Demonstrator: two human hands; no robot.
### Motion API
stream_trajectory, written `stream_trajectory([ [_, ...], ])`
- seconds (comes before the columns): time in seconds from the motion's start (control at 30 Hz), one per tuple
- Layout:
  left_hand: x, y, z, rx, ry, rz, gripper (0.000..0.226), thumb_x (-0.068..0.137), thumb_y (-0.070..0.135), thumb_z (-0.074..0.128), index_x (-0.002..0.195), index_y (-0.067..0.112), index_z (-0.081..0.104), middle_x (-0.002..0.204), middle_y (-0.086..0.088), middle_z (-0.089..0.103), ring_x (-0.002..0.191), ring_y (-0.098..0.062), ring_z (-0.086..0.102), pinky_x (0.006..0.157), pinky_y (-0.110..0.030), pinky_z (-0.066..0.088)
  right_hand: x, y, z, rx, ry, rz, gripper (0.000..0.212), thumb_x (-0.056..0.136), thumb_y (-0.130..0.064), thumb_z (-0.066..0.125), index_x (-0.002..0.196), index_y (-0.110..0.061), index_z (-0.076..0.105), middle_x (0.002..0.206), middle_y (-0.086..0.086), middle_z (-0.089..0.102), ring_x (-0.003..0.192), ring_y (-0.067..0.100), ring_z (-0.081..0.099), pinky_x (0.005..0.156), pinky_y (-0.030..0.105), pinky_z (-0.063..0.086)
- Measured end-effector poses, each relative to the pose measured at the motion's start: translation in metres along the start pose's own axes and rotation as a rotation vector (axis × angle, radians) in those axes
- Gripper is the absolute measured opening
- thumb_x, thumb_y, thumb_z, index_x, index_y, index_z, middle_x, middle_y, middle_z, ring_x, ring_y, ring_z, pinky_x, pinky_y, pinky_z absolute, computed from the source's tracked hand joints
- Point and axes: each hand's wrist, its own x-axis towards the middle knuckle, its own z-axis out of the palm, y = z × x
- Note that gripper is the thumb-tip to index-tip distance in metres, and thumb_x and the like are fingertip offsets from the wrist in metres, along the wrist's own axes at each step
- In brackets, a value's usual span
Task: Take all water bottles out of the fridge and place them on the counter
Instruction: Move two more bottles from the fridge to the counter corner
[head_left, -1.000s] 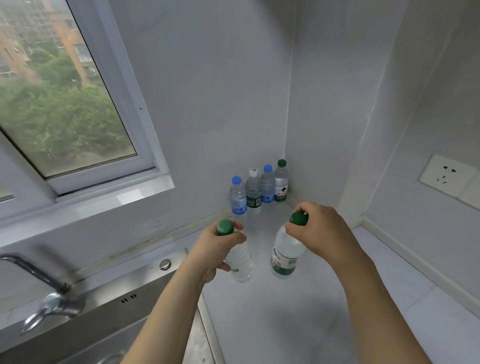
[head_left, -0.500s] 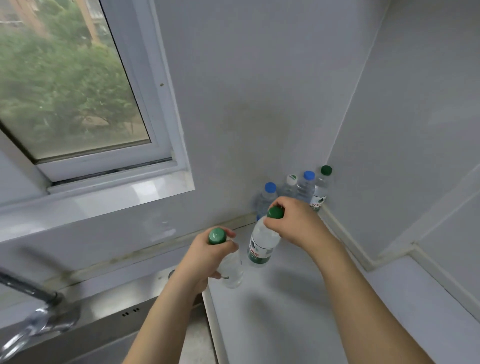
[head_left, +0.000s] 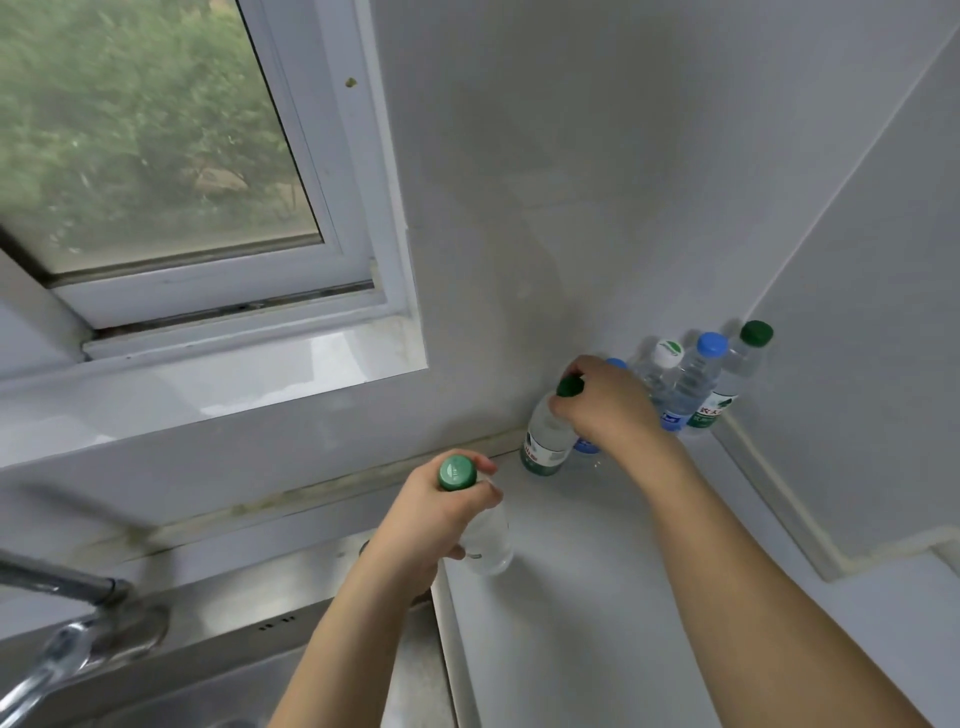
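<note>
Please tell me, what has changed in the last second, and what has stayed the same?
The right hand carried its green-capped bottle toward the back wall, next to the row of bottles in the corner. The left hand keeps holding its own bottle near the sink. Both grips are unchanged and the row has not moved.

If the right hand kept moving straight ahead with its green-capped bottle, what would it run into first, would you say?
Probably the blue-capped bottle half hidden just behind the right hand, the nearest of the row in the corner. The wall lies close beyond, though depth is hard to judge.
</note>
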Motion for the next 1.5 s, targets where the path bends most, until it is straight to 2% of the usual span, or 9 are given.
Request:
stream_trajectory([
  [0.27, 0.015, -0.004, -0.008, -0.014, 0.029, -0.014, 0.029, 0.059, 0.025, 0.069, 0.089, 0.025, 0.07, 0.083, 0.003, 0.059, 0.077, -0.018, 0.052, 0.064, -0.035, 0.044, 0.015, 0.0, 0.022, -0.074, 0.077, -0.061, 0.012, 0.084, -0.019, 0.057, 0.092, -0.013, 0.05, 0.073, 0.001, 0.051, 0.075, 0.024, 0.051, 0.058, 0.031, 0.037],
  [0.47, 0.024, -0.007, -0.006, 0.022, 0.053, 0.009, 0.018, 0.081, 0.009, 0.071, 0.09, 0.024, 0.069, 0.082, 0.002, 0.058, 0.075, -0.018, 0.05, 0.059, -0.033, 0.041, 0.004, 0.006, 0.021, 0.032, 0.082, -0.092, 0.015, 0.085, -0.02, 0.059, 0.096, -0.011, 0.054, 0.077, 0.005, 0.056, 0.074, 0.026, 0.054, 0.058, 0.03, 0.035],
  [0.63, 0.037, 0.008, 0.001, 0.057, 0.043, 0.031, 0.018, 0.081, 0.015, 0.07, 0.095, 0.027, 0.069, 0.087, 0.003, 0.062, 0.077, -0.017, 0.054, 0.055, -0.03, 0.046, -0.039, 0.02, 0.033, 0.292, 0.186, -0.044, 0.057, 0.083, -0.028, 0.068, 0.135, -0.024, 0.045, 0.107, 0.0, 0.058, 0.09, 0.016, 0.058, 0.074, 0.025, 0.04],
  [0.7, 0.047, 0.014, 0.008, 0.083, 0.041, 0.043, 0.018, 0.082, 0.015, 0.069, 0.095, 0.028, 0.068, 0.089, 0.002, 0.063, 0.077, -0.015, 0.054, 0.057, -0.032, 0.048, -0.059, 0.027, 0.04, 0.317, 0.208, -0.029, 0.065, 0.083, -0.029, 0.069, 0.141, -0.026, 0.041, 0.123, 0.002, 0.056, 0.105, 0.015, 0.057, 0.084, 0.024, 0.041],
  [0.8, 0.064, 0.02, 0.022, 0.101, 0.04, 0.058, 0.016, 0.082, 0.016, 0.069, 0.095, 0.027, 0.067, 0.085, 0.002, 0.061, 0.075, -0.014, 0.052, 0.06, -0.035, 0.046, -0.079, 0.038, 0.049, 0.277, 0.181, -0.014, 0.076, 0.082, -0.025, 0.074, 0.147, -0.016, 0.035, 0.142, 0.008, 0.046, 0.129, 0.02, 0.044, 0.1, 0.02, 0.032],
  [0.93, 0.088, 0.021, 0.035, 0.102, 0.063, 0.065, 0.013, 0.082, 0.018, 0.069, 0.091, 0.026, 0.065, 0.08, 0.004, 0.059, 0.07, -0.014, 0.05, 0.058, -0.032, 0.045, -0.089, 0.051, 0.05, 0.201, 0.137, 0.039, 0.083, 0.082, -0.023, 0.074, 0.149, -0.007, 0.028, 0.153, 0.014, 0.032, 0.142, 0.026, 0.029, 0.116, 0.031, 0.023],
  [1.1, 0.112, 0.016, 0.048, 0.078, 0.137, 0.104, 0.012, 0.081, 0.016, 0.069, 0.085, 0.025, 0.062, 0.071, 0.007, 0.061, 0.065, -0.016, 0.054, 0.054, -0.027, 0.045, -0.086, 0.063, 0.05, 0.205, 0.113, 0.054, 0.085, 0.081, -0.023, 0.074, 0.15, -0.008, 0.026, 0.155, 0.013, 0.027, 0.144, 0.025, 0.024, 0.116, 0.036, 0.022],
  [1.33, 0.131, -0.001, 0.052, 0.02, 0.149, 0.087, 0.011, 0.08, 0.025, 0.068, 0.084, 0.034, 0.065, 0.063, 0.015, 0.062, 0.07, -0.016, 0.057, 0.069, -0.039, 0.054, -0.074, 0.072, 0.066, 0.186, 0.095, 0.078, 0.087, 0.084, -0.026, 0.072, 0.152, -0.008, 0.021, 0.158, 0.013, 0.02, 0.146, 0.025, 0.019, 0.119, 0.035, 0.018],
  [1.5, 0.133, -0.012, 0.047, 0.045, 0.079, 0.177, 0.014, 0.08, 0.03, 0.066, 0.087, 0.042, 0.064, 0.068, 0.02, 0.064, 0.059, 0.006, 0.059, 0.061, -0.032, 0.051, -0.075, 0.068, 0.074, 0.191, 0.065, 0.08, 0.088, 0.085, -0.03, 0.07, 0.153, -0.011, 0.017, 0.16, 0.011, 0.016, 0.147, 0.023, 0.013, 0.119, 0.034, 0.014],
])
